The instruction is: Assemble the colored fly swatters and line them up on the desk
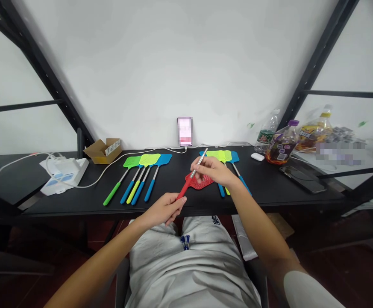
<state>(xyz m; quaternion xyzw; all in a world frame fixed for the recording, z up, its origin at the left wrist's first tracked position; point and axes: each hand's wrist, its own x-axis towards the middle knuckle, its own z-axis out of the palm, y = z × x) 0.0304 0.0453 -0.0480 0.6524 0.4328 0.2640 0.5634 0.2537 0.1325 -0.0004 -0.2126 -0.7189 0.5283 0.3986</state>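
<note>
**Red fly swatter (189,182), two-handed hold, centre of frame**

Long axis runs diagonally, lower left to upper right, just above the front edge of the black table (263,184). Left hand (163,209), nearer the camera, is clenched around the red handle (182,190). Right hand (212,167), further along, pinches a silver metal shaft (203,155) between thumb and fingers, over the red mesh head (199,182). Forearms enter from the lower corners, both wrists bent inward. Centre left: green, yellow and blue fly swatters (148,160) in a row. Behind the right hand: further fly swatters (220,156). Upper right: plastic bottles (281,144). Top centre: blurred phone (184,131)
</note>
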